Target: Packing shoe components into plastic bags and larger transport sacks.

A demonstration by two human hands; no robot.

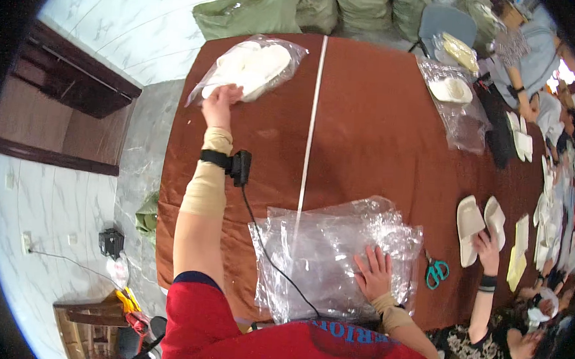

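Head view looks down on a brown-covered table (369,132) with a pale strip running down its middle. At far left lies a marble floor with a dark wooden door frame; a small black box and yellow-handled tool sit low on that side. The person's left hand (218,104) reaches far across the table, its fingers closed on the near edge of a clear plastic bag of white slippers (251,67) that rests at the table's far left corner. A black strap with a small black device (236,164) circles that forearm, its cable trailing back toward the red shirt. Green sacks (291,8) are heaped beyond the table's far edge. Nearer the person, a stack of empty clear plastic bags (323,247) lies at the table's near edge; the right hand (374,272) rests flat on it, fingers spread wide and gripping nothing. Just right of the stack lie teal-handled scissors (436,271). Further right, another person's hand (488,243) touches a pair of white slippers (480,225). More bagged slippers (452,91) lie at the far right corner.
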